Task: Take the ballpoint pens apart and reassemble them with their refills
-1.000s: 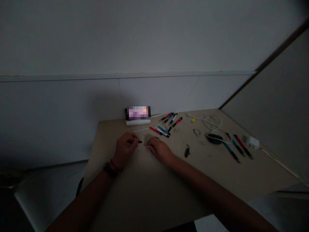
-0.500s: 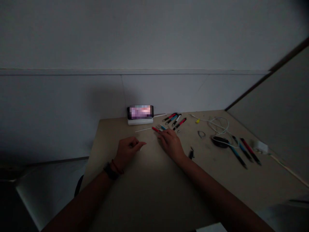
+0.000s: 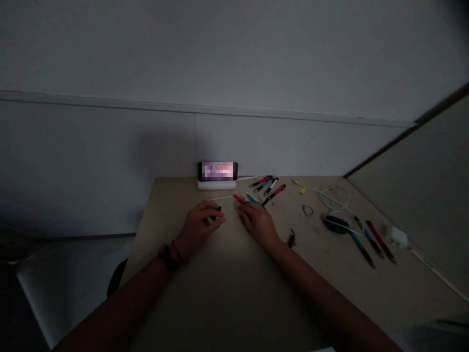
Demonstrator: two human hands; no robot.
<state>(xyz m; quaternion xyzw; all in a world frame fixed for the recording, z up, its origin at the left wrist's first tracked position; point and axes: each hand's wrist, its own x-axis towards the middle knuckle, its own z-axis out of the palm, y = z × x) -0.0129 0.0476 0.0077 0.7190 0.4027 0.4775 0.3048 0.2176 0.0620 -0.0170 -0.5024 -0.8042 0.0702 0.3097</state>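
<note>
My left hand (image 3: 200,224) rests its curled fingers on the beige tabletop (image 3: 172,205), pinching a small black piece (image 3: 219,209), possibly a pen part. Its exact shape is partly hidden by my fingers. My right hand (image 3: 257,222) lies a short way to the right, fingers spread and empty. Its fingertips are at or just below a red pen (image 3: 240,199) and a blue pen (image 3: 253,198). A thin white stick (image 3: 220,198) lies just beyond my left hand.
A phone with a blurred screen (image 3: 217,171) stands on a white block (image 3: 216,185) at the wall. Several pens (image 3: 267,186) lie beyond my right hand. To the right are a white cable (image 3: 333,198), a black oval object (image 3: 335,224), more pens (image 3: 377,242) and a white plug (image 3: 395,236).
My right hand has moved right and away from my left hand, towards the pens. The small black piece now shows at my left fingertips. The camera view has tilted slightly.
</note>
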